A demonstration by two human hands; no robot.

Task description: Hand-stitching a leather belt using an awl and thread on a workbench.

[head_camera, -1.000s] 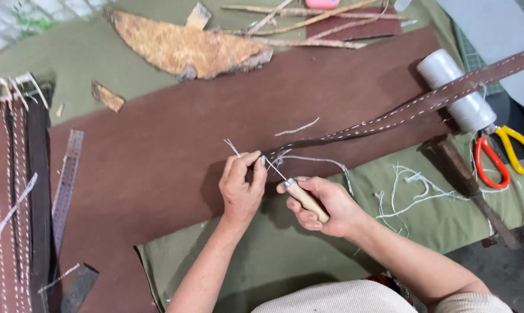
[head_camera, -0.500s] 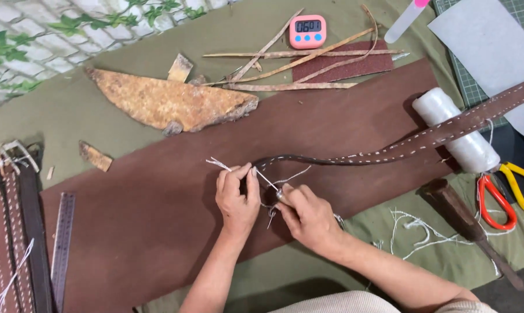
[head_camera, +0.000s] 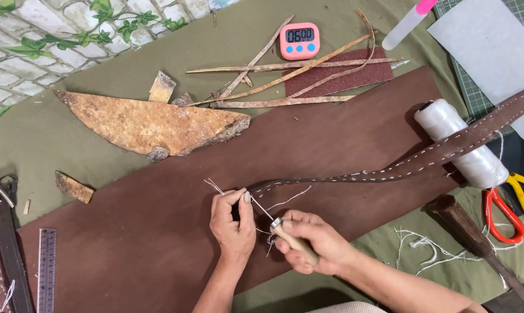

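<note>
At lower centre, the left hand (head_camera: pixel 233 223) pinches the stitched strap (head_camera: pixel 389 168) end while the right hand (head_camera: pixel 314 246) grips a wooden-handled awl (head_camera: pixel 291 237).

A leather craft workshop, likely a small home one. The counter (head_camera: pixel 53 139) carries a wide brown leather sheet (head_camera: pixel 157 243), a stitched strap (head_camera: pixel 424 159), a spool of white thread (head_camera: pixel 462 142), scissors (head_camera: pixel 508 211), a steel ruler (head_camera: pixel 46 269) and bark scraps (head_camera: pixel 151 124). A green cutting mat (head_camera: pixel 476 93) lies at the far corner.

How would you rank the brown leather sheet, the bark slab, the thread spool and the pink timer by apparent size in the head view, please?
1. Brown leather sheet
2. Bark slab
3. Thread spool
4. Pink timer, farthest from the camera, so possibly understated.
</note>
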